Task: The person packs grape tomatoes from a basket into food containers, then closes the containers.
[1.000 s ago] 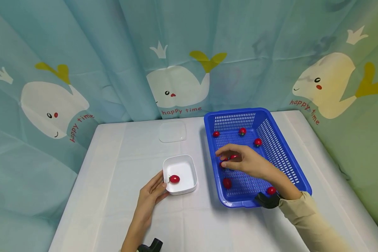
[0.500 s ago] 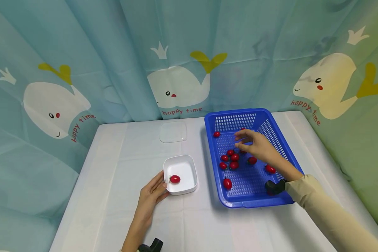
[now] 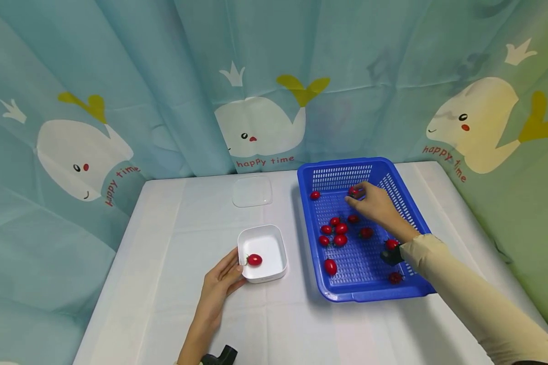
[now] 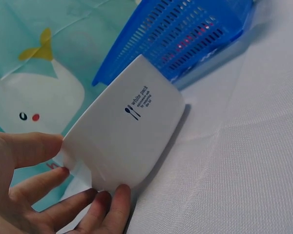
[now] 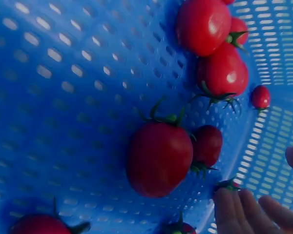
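**Both hands out, right arm stretched far**

The left hand (image 3: pixel 219 285) lies low at the near middle, forearm running in from the near edge, thumb above and fingers (image 4: pixel 63 209) loosely curled beneath. The right arm, in a beige sleeve, reaches diagonally from the near right toward the far right. The right hand (image 3: pixel 375 204) is palm down, fingertips (image 5: pixel 237 212) bunched and pointing left.

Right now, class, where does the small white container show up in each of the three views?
Head view: the white container sits on the table left of the blue basket, with the left hand at its near corner.
Left wrist view: its outer wall fills the centre.
Right wrist view: not in it.
Shared landmark: the blue basket.
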`<state>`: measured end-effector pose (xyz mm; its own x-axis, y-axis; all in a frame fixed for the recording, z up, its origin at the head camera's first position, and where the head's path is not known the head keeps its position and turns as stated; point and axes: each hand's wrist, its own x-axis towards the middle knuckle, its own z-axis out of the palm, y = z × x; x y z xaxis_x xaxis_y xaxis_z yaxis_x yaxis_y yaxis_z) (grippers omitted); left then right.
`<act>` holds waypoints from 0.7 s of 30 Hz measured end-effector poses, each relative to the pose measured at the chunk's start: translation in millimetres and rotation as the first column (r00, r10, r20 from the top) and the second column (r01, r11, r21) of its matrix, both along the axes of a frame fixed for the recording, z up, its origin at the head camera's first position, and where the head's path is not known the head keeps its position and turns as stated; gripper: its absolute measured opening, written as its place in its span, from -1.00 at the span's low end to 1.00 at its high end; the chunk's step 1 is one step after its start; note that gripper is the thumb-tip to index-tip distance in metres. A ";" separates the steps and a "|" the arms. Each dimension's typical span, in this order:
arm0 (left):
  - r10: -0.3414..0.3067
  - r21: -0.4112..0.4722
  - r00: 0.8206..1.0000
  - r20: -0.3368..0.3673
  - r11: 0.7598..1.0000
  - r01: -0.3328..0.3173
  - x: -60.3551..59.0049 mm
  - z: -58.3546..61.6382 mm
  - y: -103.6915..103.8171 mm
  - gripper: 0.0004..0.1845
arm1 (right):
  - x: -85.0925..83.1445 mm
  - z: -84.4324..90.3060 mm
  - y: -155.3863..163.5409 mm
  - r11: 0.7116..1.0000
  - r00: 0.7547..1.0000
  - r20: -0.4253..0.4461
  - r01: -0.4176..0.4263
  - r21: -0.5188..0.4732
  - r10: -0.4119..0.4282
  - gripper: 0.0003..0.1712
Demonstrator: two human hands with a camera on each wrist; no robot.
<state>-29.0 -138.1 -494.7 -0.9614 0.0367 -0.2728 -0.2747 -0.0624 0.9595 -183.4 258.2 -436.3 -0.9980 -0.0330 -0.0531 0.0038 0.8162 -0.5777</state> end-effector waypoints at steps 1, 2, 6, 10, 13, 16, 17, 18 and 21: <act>-0.002 0.001 1.000 0.000 1.000 0.002 -0.1 -0.2 -0.2 -0.39 | -1.6 -0.8 -0.5 1.000 1.000 0.004 0.011 0.009 -0.011 -0.39; -0.003 0.001 1.000 -0.002 1.000 0.003 0.0 -0.2 -0.4 -0.39 | -3.4 -1.6 -1.1 1.000 1.000 0.009 0.025 0.019 -0.025 -0.38; -0.003 0.004 1.000 0.000 1.000 0.003 0.6 -0.6 -1.1 -0.39 | -9.5 -4.8 -2.4 0.996 0.998 0.027 0.061 0.058 -0.063 -0.36; -0.003 0.005 1.000 -0.002 1.000 0.003 0.9 -1.0 -1.0 -0.39 | -14.5 -8.4 -1.9 0.993 0.996 0.033 0.081 0.089 -0.084 -0.41; -0.005 0.008 1.000 -0.004 1.000 0.005 0.3 -1.4 -1.0 -0.39 | -17.7 -10.3 -1.7 0.992 0.995 0.035 0.087 0.096 -0.091 -0.43; -0.006 0.011 1.000 -0.005 1.000 0.006 -0.1 -1.6 -1.1 -0.38 | -21.1 -12.9 -1.4 0.990 0.995 0.034 0.090 0.110 -0.094 -0.43; -0.006 0.011 1.000 -0.004 1.000 0.006 -0.2 -1.7 -1.1 -0.38 | -22.5 -14.2 -1.0 0.989 0.995 0.030 0.091 0.119 -0.095 -0.44; -0.006 0.009 1.000 -0.003 1.000 0.006 -0.2 -1.9 -1.1 -0.38 | -23.8 -15.1 -0.7 0.988 0.995 0.027 0.090 0.124 -0.094 -0.44; -0.003 0.004 1.000 0.000 1.000 0.003 -0.1 -1.7 -1.0 -0.39 | -27.8 -18.9 -0.7 0.985 0.996 0.015 0.090 0.144 -0.093 -0.51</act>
<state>-29.1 -139.1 -496.4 -0.9613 0.0408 -0.2725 -0.2748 -0.0658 0.9593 -211.2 257.5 -455.3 -0.9951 0.0680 -0.0723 0.0935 0.8861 -0.4540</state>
